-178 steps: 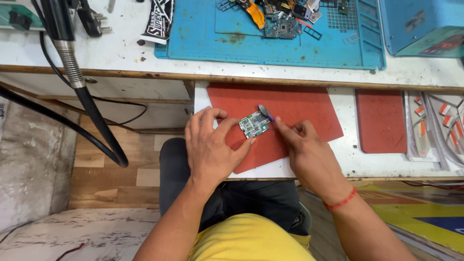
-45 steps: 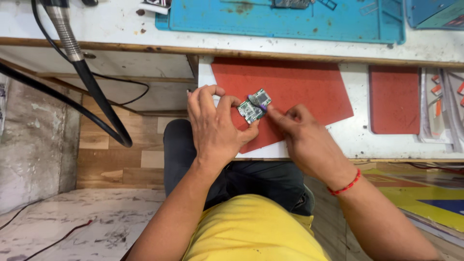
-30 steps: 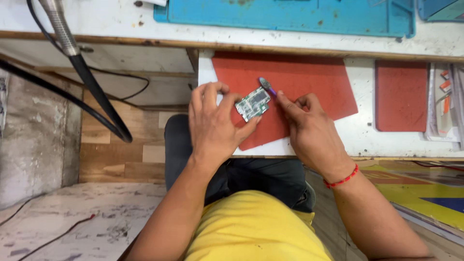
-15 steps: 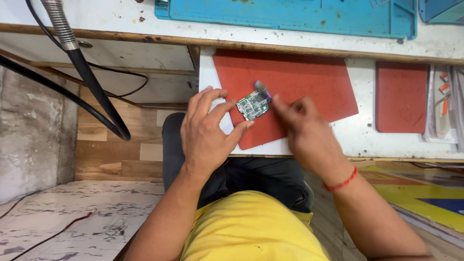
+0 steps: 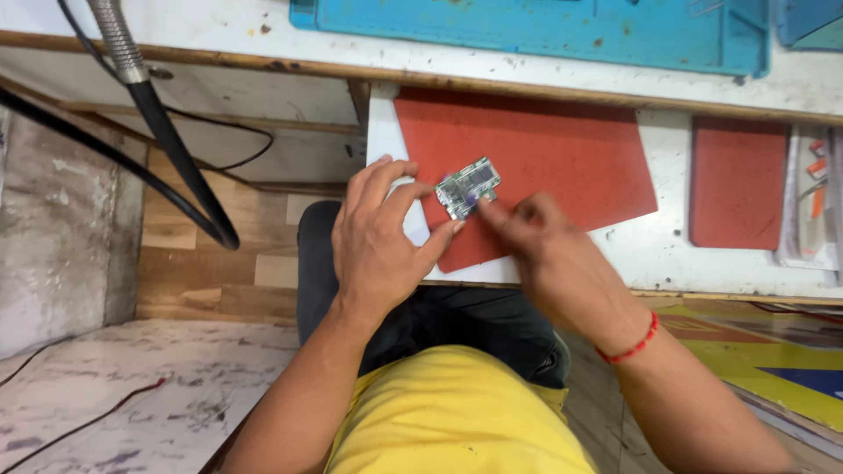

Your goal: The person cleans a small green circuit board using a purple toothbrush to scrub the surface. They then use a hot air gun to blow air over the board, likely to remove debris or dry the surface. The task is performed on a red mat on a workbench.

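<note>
While the left hand (image 5: 379, 237) pinches the board (image 5: 469, 186) over the red mat (image 5: 544, 158), the blurred right hand (image 5: 537, 230) touches it, grip unclear.

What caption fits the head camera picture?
Two hands, left and right, hold a small circuit board over a red mat.

circuit board (image 5: 468, 186) on mat (image 5: 562, 158) | left hand (image 5: 378, 241) left | right hand (image 5: 536, 233) right

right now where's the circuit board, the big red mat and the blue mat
circuit board (image 5: 469, 186), head view, middle of its green face
big red mat (image 5: 544, 154), head view, bare centre
blue mat (image 5: 544, 26), head view, bare middle
</note>
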